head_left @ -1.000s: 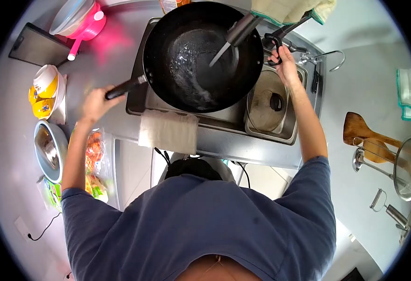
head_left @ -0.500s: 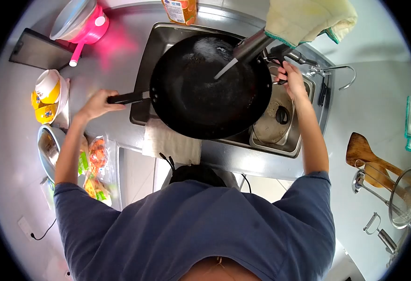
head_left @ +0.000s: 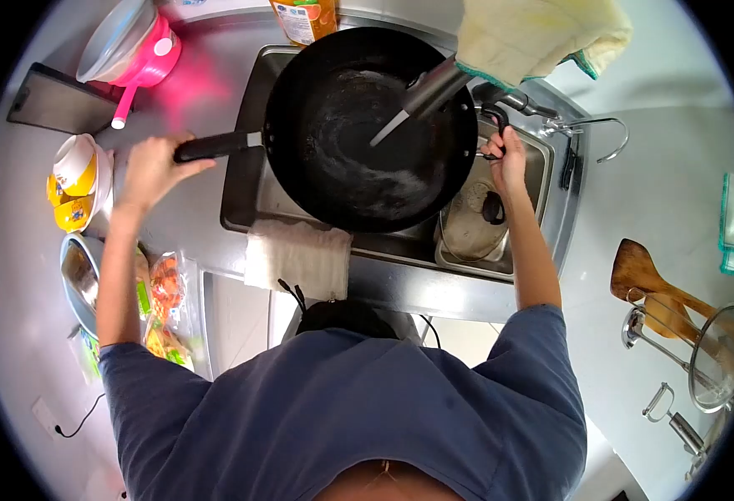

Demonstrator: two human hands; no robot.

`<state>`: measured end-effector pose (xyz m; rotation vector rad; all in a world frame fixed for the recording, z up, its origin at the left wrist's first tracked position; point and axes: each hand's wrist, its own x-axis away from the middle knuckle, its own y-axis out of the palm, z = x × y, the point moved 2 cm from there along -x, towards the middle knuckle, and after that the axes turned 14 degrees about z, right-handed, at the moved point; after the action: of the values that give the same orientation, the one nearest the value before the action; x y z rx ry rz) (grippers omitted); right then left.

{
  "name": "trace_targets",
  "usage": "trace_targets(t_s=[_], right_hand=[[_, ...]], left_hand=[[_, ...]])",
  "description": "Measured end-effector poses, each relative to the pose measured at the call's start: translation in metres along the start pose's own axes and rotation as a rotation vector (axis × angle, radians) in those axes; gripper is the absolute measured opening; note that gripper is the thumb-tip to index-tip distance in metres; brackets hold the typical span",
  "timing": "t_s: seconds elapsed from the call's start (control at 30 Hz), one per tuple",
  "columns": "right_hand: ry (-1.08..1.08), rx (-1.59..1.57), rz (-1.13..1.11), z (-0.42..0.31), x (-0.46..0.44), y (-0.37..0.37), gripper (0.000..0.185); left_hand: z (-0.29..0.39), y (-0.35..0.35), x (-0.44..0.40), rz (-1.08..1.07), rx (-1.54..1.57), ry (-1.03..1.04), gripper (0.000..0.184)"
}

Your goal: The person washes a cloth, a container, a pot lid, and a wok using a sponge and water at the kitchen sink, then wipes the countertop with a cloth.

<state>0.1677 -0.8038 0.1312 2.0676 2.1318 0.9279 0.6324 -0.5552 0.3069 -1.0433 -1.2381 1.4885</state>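
A large black wok (head_left: pixel 367 175) is held over the steel sink (head_left: pixel 250 188). My left hand (head_left: pixel 156 171) is closed on its long black handle, to the left. On the right, the fingers of my right hand (head_left: pixel 507 159) are wrapped round the small black loop handle. Water runs from a dark faucet head (head_left: pixel 434 88) into the wok, and some wet, cloudy liquid lies on its inner surface. A cream cloth with green edging (head_left: pixel 542 37) hangs over the faucet. Below my right hand, a round glass lid (head_left: pixel 467 230) with a black knob lies in the smaller basin.
A folded cloth (head_left: pixel 297 257) drapes over the sink's front edge. Left are a pink strainer (head_left: pixel 151 58), a dark tablet (head_left: pixel 66 100), yellow bowls (head_left: pixel 74 188), a blue bowl (head_left: pixel 70 250) and food bags (head_left: pixel 166 292). An orange pouch (head_left: pixel 307 21) stands behind. Wooden spatulas (head_left: pixel 638 267) hang right.
The wok swung down toward the front, then back up, its tilt changing and the liquid shifting inside. Both hands kept hold of its handles. The camera view shifted slightly.
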Motion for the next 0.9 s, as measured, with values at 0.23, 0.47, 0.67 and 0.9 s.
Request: trace_targets(t_s=[0.23,0.47,0.67,0.9], right_hand=[[0.26,-0.015,0.033,-0.021,0.028,0.014,0.034],[0.213,-0.063,-0.02,-0.104,0.085,0.018,0.037],[0.069,0.004,0.051,-0.153,0.145,0.047,0.039],[-0.174,0.076,-0.006,-0.156,0.168,0.041,0.039]], left_hand=[[-0.031,0.006,-0.015,-0.152,0.1,0.092,0.044],[-0.024,0.113,-0.03,-0.316,0.456,0.105,0.038],[-0.006,0.164,-0.055,-0.173,0.414,0.29,0.043],[0.021,0.155,-0.06,0.091,0.295,0.218,0.045]])
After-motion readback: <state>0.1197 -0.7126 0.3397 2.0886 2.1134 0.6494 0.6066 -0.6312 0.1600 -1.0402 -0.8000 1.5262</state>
